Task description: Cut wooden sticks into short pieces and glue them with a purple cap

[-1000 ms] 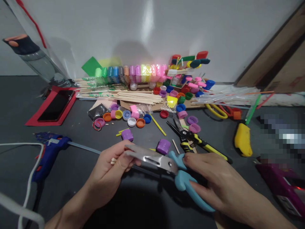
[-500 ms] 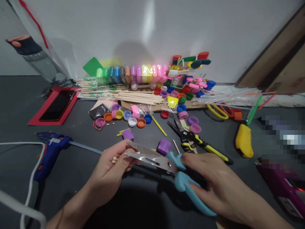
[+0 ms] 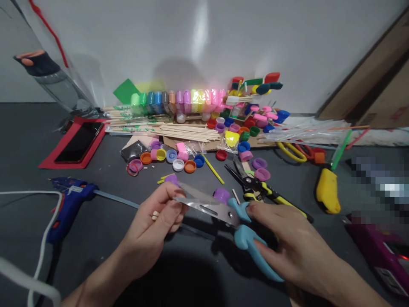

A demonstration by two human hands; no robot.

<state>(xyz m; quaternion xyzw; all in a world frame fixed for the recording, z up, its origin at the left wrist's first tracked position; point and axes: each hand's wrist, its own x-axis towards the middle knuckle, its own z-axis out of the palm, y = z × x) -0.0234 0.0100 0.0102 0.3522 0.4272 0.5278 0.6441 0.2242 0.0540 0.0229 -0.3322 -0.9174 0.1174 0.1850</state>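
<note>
Near the middle of the dark table, my left hand (image 3: 158,217) is closed on short wooden sticks (image 3: 155,215); their pale ends show between its fingers. My right hand (image 3: 290,243) grips the light blue handles of the scissors (image 3: 252,247). The blades point left, and their tips lie at the thumb and fingertips of my left hand, which hide what is between them. A purple piece (image 3: 221,195) lies just behind the blades. Another purple piece (image 3: 171,179) is partly hidden behind my left fingertips.
On the left are a blue glue gun (image 3: 68,204) with a white cable and a phone (image 3: 79,142) on red card. Colourful caps, wooden sticks (image 3: 188,132) and clay packs lie behind my hands. Black-yellow pliers (image 3: 281,198) and a yellow tool (image 3: 328,189) are at right.
The scissor blades have closed further, and the handles have come nearer together. The fingers of my left hand have shifted slightly up and right around the blade tips.
</note>
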